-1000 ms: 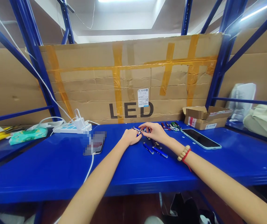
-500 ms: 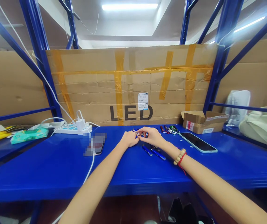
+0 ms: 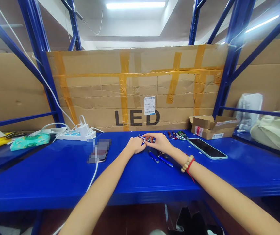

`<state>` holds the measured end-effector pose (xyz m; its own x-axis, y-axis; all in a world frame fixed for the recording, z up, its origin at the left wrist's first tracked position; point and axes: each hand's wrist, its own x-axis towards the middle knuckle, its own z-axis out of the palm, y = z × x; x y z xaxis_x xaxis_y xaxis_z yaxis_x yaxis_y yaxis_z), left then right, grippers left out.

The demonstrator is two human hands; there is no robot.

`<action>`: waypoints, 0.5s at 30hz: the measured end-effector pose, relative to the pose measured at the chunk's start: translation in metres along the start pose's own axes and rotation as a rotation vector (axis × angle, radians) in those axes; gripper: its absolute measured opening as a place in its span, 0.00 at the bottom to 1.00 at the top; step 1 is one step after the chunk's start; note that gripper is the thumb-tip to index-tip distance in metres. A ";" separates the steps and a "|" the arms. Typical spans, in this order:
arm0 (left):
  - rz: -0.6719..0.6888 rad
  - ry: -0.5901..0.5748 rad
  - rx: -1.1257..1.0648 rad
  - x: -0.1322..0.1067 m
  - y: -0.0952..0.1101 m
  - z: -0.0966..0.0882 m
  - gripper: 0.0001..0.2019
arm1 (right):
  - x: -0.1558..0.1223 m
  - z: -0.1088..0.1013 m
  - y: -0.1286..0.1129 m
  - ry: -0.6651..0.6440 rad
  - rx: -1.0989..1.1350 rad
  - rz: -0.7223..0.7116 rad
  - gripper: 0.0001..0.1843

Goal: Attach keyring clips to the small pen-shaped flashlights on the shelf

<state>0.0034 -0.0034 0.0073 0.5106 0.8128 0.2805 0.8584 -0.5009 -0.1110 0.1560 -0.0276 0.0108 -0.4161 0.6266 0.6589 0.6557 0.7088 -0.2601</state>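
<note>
My left hand [image 3: 136, 145] is closed, knuckles up, over the middle of the blue shelf top. It grips a slim blue and silver piece [image 3: 143, 142], mostly covered by fingers, so its exact kind does not show. Bent in from the right, my right hand [image 3: 159, 141] pinches at the same piece with thumb and fingertips. Under its palm lies a cluster of small shiny metal and blue parts [image 3: 151, 140], partly hidden. Just nearer to me are two slim blue metal tubes, the left tube [image 3: 154, 157] and the right tube [image 3: 165, 161], with small dark bits beside them.
Red, green and silver clips [image 3: 177, 135] lie behind my right hand. A phone [image 3: 207, 148] and an open small carton [image 3: 213, 127] are at the right. Leftward are a blurred-out phone [image 3: 103, 151], its white cable [image 3: 93, 178] and a power strip [image 3: 74, 134]. Large cardboard [image 3: 100, 94] stands behind.
The view shifts very slightly. Both hands stay together at the same spot; my right fingertips move a little around the small blue and silver piece.
</note>
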 end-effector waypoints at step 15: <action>-0.035 -0.014 0.006 0.001 0.001 0.000 0.19 | 0.001 0.005 0.004 -0.029 0.035 -0.013 0.13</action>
<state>0.0051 -0.0034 0.0076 0.4811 0.8337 0.2709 0.8758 -0.4706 -0.1071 0.1552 -0.0224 0.0074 -0.4427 0.6260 0.6420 0.6277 0.7276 -0.2767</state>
